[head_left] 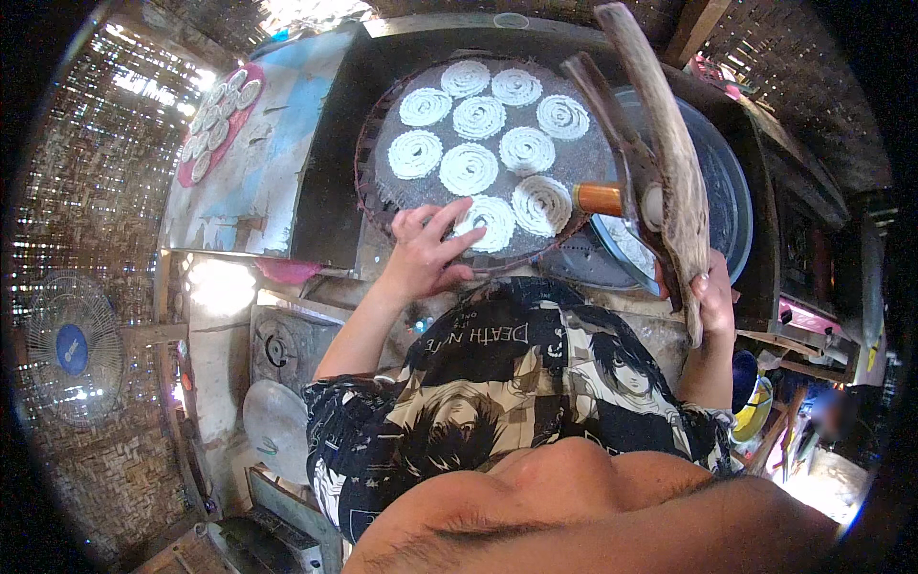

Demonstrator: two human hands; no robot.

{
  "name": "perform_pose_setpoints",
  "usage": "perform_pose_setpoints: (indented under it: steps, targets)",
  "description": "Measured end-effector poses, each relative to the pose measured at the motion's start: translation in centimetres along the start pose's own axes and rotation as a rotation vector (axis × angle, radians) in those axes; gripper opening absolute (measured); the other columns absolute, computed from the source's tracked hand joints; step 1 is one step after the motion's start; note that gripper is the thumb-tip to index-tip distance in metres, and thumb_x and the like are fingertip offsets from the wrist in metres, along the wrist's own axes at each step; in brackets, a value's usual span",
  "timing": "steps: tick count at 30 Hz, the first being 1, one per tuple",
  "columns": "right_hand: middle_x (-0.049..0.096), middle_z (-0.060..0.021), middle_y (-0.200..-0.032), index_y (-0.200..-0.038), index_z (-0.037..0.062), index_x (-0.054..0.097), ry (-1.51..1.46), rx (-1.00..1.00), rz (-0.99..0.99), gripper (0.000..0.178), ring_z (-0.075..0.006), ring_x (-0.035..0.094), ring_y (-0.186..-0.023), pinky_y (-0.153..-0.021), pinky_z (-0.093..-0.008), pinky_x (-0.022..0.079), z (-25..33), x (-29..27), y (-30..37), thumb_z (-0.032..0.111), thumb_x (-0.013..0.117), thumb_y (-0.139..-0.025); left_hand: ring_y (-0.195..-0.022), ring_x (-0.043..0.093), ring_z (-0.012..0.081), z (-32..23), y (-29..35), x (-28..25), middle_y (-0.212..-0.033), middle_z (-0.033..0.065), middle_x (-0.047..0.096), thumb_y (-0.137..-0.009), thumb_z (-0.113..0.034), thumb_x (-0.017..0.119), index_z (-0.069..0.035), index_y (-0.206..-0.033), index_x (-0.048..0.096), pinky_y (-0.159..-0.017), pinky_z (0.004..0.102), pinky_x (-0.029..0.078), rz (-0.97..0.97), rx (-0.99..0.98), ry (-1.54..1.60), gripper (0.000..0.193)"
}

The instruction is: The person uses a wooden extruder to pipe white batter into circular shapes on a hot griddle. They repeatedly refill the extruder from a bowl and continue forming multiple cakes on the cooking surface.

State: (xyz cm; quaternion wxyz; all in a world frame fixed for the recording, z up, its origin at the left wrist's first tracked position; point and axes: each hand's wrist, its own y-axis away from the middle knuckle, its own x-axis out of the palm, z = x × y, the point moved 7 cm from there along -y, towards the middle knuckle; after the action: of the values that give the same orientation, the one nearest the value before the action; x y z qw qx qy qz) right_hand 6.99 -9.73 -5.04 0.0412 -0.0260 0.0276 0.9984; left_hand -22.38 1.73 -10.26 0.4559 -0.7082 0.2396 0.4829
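My right hand (714,296) grips the lower ends of a wooden hand press (681,182), two long weathered limbs joined in a V. A copper-coloured cylinder (601,199) sticks out leftward from the press, over the rim of a round grey tray (378,191). Several white coiled dough swirls (469,169) lie spread on this tray. My left hand (432,243) has its fingers apart at the tray's front edge, with fingertips over or touching the nearest swirl (490,224); exact contact cannot be made out.
A blue-rimmed basin (736,182) stands right of the tray, partly behind the press. At the left, a worn blue-and-white board (273,143) bears a pink mat (225,158) with several round pale pieces. A fan (75,346) stands by the woven wall.
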Motion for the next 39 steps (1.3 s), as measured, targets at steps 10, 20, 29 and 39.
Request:
perform_pose_setpoints:
  steps: [10,20,29,39]
  targets:
    - [0.06,-0.012,-0.075,-0.092,-0.0061,0.057,-0.101,0.049,-0.08,0.076,-0.0176,0.058,-0.058,-0.051,-0.0286,0.047,-5.4,-2.3,3.5,0.064,0.064,-0.063,-0.106,0.039,0.0301,1.8,2.8,2.0,-0.134,0.0052,0.042,-0.083,-0.06,0.04,-0.026,-0.12,0.057,-0.092,0.0455,0.024,0.06,-0.152,-0.03,0.053]
    - [0.061,-0.004,-0.081,-0.096,-0.0047,0.06,-0.081,0.334,0.097,0.073,-0.0121,0.056,-0.069,-0.061,-0.0256,0.045,-13.0,-6.2,8.3,0.05,0.077,-0.052,-0.109,0.035,0.0324,4.7,2.5,3.2,-0.135,0.0079,0.039,-0.086,-0.058,0.035,-0.022,-0.12,0.058,-0.095,0.0457,0.02,0.02,-0.25,0.011,0.055]
    - [0.061,0.0003,-0.085,-0.095,-0.0036,0.064,0.034,0.511,0.186,0.051,-0.0101,0.053,-0.08,-0.074,-0.0275,0.043,-19.2,-8.3,10.7,0.028,0.078,-0.057,-0.114,0.035,0.0296,2.7,0.8,3.2,-0.136,0.005,0.038,-0.082,-0.059,0.042,-0.028,-0.114,0.06,-0.097,0.0486,0.019,0.079,-0.126,-0.068,0.048]
    - [0.065,-0.007,-0.093,-0.105,-0.0049,0.061,0.268,0.611,0.276,0.053,-0.0122,0.056,-0.085,-0.079,-0.0289,0.044,-23.2,-8.4,9.8,0.02,0.077,-0.061,-0.115,0.035,0.0301,4.1,0.9,2.2,-0.137,0.0034,0.038,-0.082,-0.054,0.047,-0.028,-0.109,0.063,-0.098,0.0487,0.018,0.022,-0.249,-0.131,0.04]
